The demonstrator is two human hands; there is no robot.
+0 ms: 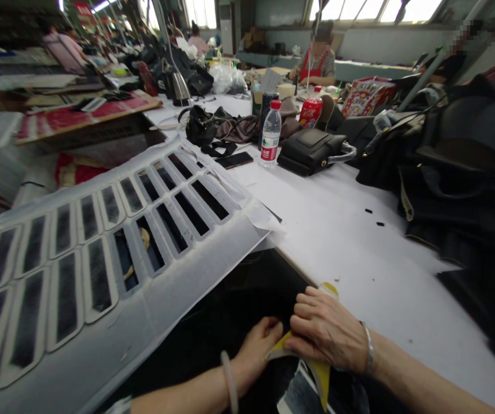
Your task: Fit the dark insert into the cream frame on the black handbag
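At the near edge of the white table, my right hand point(325, 325) is closed around a curled yellow strip point(322, 379) with a pale reverse side. Part of that strip pokes out beyond the knuckles and part hangs below the palm. Just to the left, my left hand point(261, 344) has its fingers curled together at the strip's other end; the fingertips are partly hidden. Beneath both hands lies a dark piece with a whitish face point(294, 391), close to my lap. A pale sheet point(225, 253) with rows of long slots, some filled with dark panels, spreads out on the left.
On the white table point(329, 230) stand a water bottle point(270, 135), a black handbag point(310, 150) and a phone point(235, 160). Two small black pieces point(374, 217) lie to the right. Dark bags and material point(458, 155) crowd the right side. Other people sit farther back.
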